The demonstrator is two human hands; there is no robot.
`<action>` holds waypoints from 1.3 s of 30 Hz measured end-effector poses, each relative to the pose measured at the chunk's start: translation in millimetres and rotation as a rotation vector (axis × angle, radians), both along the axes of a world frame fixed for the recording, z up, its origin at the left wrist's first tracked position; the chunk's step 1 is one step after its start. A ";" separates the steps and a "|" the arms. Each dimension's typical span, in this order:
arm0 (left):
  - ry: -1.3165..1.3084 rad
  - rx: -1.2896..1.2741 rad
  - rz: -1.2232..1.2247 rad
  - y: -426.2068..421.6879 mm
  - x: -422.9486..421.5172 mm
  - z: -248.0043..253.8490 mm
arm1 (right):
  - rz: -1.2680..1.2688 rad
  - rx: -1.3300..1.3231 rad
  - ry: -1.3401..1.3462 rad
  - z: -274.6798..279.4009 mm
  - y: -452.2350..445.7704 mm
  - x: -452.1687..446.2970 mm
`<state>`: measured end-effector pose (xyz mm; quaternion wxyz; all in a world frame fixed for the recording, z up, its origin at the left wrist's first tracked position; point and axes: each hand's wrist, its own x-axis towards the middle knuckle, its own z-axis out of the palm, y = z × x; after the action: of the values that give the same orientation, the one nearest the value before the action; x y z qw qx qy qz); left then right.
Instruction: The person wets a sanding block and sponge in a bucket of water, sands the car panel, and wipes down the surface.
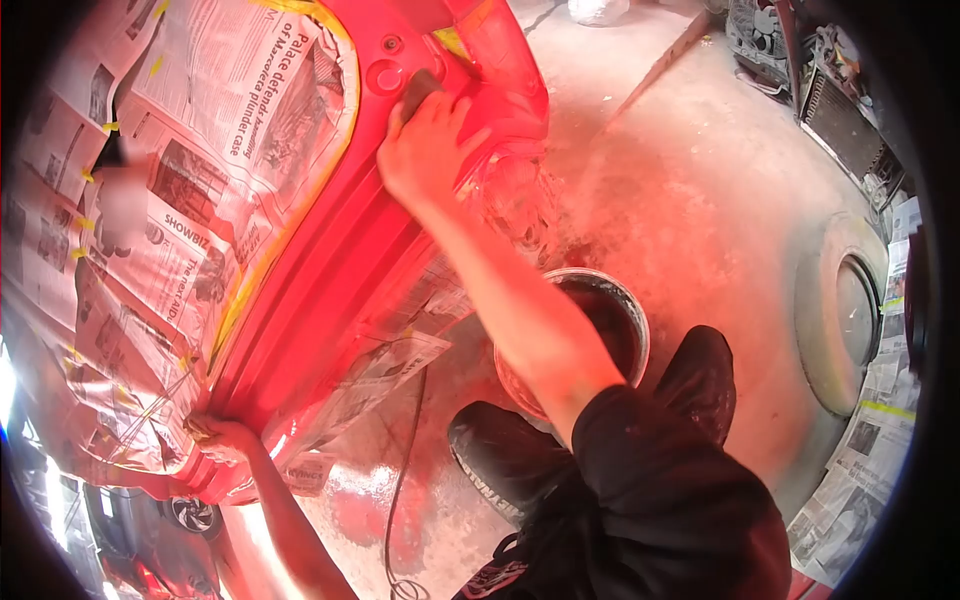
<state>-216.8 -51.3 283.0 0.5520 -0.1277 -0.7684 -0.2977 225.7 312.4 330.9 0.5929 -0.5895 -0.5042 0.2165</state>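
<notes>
Clasping dark block (pixel 421 92) in grip of right hand (pixel 425 150), against upper end of red car panel (pixel 325 265) | resting left hand (pixel 226 440) at lower-left corner, unable to tell whether grasping | bordered by newspaper (pixel 250 110)

Things around a round, pale-rimmed bucket (pixel 641 315)

Left of the bucket runs a long red metal car panel (pixel 330 255), with printed newspaper sheets (pixel 170 220) on its far side. Up and left of the bucket, the right hand (pixel 425 150) is on the panel, a small dark block (pixel 421 92) under its fingers; down and left, the left hand (pixel 228 440) is at the panel's lower end. Well right of the bucket is a curved beige ring-shaped piece (pixel 820 320).
</notes>
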 end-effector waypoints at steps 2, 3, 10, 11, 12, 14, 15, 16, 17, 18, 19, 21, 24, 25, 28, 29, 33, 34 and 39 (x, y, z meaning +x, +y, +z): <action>0.029 -0.017 -0.012 0.9 1.3 1.6 | 0.019 0.063 -0.034 -13.4 -17.6 -16.1; 0.060 -0.008 -0.058 1.8 -4.8 1.1 | 0.023 0.095 -0.048 -18.9 -17.1 -19.2; 0.118 -0.016 -0.170 -5.1 -38.4 -9.6 | 0.077 0.101 -0.127 -11.6 20.3 26.6; 0.047 -0.010 -0.146 3.7 20.0 6.1 | 0.088 0.124 -0.097 -6.9 24.6 27.2; -0.019 -0.010 -0.125 10.7 52.3 19.0 | 0.098 0.142 -0.059 -1.9 30.9 27.4; 0.021 -0.007 -0.086 -4.6 -17.3 0.3 | 0.074 0.228 -0.032 -3.0 45.8 26.3; 0.036 -0.006 -0.067 -7.5 -40.9 -8.1 | 0.043 0.301 -0.048 -12.0 57.7 23.4; 0.020 0.002 -0.050 -0.8 -38.6 -9.6 | 0.010 0.378 -0.067 -16.3 66.1 24.6; 0.002 -0.001 -0.026 -2.4 -30.0 -8.3 | 0.019 0.288 -0.116 -16.8 56.1 28.5; -0.012 -0.005 -0.002 -3.8 -21.9 -5.2 | 0.028 0.198 -0.161 -18.7 43.1 31.6; 0.073 -0.001 -0.082 1.0 -13.8 -2.3 | 0.031 0.116 -0.205 -16.0 37.4 35.8; 0.250 0.011 -0.235 6.8 -0.5 5.7 | -0.055 0.107 -0.117 -6.2 50.0 21.6; 0.129 -0.042 -0.117 -13.5 -72.9 -14.7 | -0.112 0.325 -0.111 -23.0 66.4 18.2; 0.089 -0.010 -0.097 -8.5 -65.2 -16.6 | -0.119 0.443 -0.139 -27.4 71.0 21.7; 0.001 0.023 -0.075 -2.6 -7.0 3.1 | -0.140 0.141 -0.213 -19.2 48.1 25.7; -0.013 0.018 -0.102 4.1 22.9 13.6 | -0.072 0.066 -0.155 -8.2 46.2 27.4; 0.152 -0.023 -0.234 2.2 -9.6 8.5 | 0.083 0.154 -0.095 -8.3 47.8 36.9; 0.045 -0.009 -0.167 -3.0 -15.5 5.2 | 0.098 0.262 -0.128 -19.7 45.1 40.4; 0.093 -0.021 -0.191 -0.6 -5.9 3.8 | 0.033 0.003 -0.135 -3.2 34.5 27.9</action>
<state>-222.7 -51.9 286.7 0.5546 -0.2197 -0.7296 -0.3344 253.7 346.9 327.6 0.5547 -0.5936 -0.5528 0.1854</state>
